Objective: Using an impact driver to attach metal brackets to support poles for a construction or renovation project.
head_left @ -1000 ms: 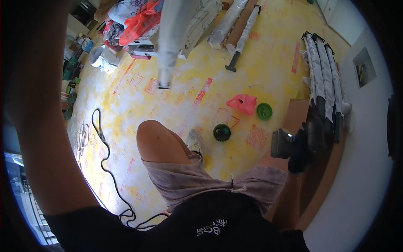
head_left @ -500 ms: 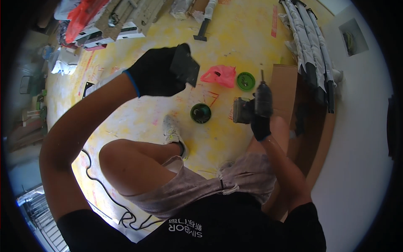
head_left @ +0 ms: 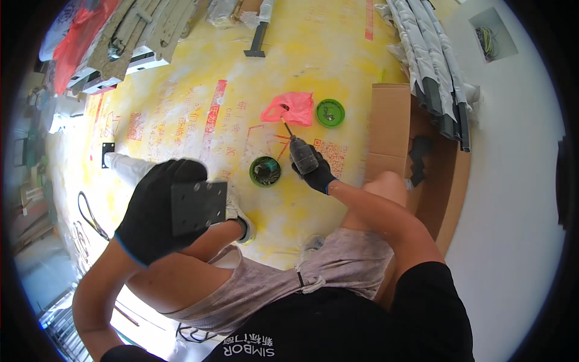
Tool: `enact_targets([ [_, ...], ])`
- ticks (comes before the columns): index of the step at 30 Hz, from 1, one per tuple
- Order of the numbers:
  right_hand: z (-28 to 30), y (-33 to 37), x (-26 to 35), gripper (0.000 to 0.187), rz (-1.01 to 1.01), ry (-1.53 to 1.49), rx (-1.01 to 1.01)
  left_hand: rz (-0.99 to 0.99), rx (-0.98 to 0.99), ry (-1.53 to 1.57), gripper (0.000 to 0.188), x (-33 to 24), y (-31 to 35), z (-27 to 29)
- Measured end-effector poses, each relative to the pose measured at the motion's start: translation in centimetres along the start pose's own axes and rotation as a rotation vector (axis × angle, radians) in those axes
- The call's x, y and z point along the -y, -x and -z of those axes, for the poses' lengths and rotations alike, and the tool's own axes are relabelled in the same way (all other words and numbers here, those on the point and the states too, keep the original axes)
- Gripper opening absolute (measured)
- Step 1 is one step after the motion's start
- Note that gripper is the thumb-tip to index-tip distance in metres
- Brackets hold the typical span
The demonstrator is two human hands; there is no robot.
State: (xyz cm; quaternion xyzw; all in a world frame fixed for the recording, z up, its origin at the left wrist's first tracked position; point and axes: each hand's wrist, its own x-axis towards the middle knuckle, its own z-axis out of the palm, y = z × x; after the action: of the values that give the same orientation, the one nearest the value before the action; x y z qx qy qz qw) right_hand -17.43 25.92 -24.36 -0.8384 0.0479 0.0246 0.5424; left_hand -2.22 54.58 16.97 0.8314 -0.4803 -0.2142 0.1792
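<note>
My left hand (head_left: 160, 208), in a black glove, is closed near a black metal end plate (head_left: 199, 208) with small holes, held up close to me. Behind that hand a white-wrapped post (head_left: 129, 169) runs off to another black plate (head_left: 108, 155); the hand hides where post and near plate meet. In my gloved right hand (head_left: 322, 175) is a dark cordless drill (head_left: 303, 155), its long bit slanting up and left. The bit's tip lies in front of a pink plastic bag (head_left: 300, 108). Below left of the drill sits a green bowl (head_left: 265, 172) of screws.
A green lid (head_left: 330, 113) with small metal pieces lies beside the bag. On my right stands an open cardboard box (head_left: 391, 123) with dark parts inside; several wrapped posts (head_left: 431, 66) lean behind it. Stacked frames (head_left: 129, 45) fill the far left. A black cable (head_left: 90, 214) loops at left.
My left hand has come down and nearer to me, and the end plate's face is turned toward view. My right hand has swung the drill leftward, its bit tilting left.
</note>
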Motion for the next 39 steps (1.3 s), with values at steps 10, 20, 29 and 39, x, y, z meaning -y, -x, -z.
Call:
enact_targets([
  [10,5.5,1.9,-4.1,0.05,-0.044,0.142,0.383,0.167,-0.106,-0.027,0.037,-4.7,2.0,-0.1],
  [20,13.9,-10.0,-8.8,0.029,-0.438,0.513,-0.447,0.204,-0.164,0.093,0.03,-5.0,0.4,-3.5],
  [29,5.2,-15.5,-8.7,0.034,-0.653,0.479,-0.43,0.27,-0.103,-0.056,0.035,-5.2,2.5,-1.9],
  [39,16.0,-8.0,14.1,0.013,-0.161,-0.394,-0.438,0.072,-0.24,0.062,0.046,-1.4,-0.1,-2.7],
])
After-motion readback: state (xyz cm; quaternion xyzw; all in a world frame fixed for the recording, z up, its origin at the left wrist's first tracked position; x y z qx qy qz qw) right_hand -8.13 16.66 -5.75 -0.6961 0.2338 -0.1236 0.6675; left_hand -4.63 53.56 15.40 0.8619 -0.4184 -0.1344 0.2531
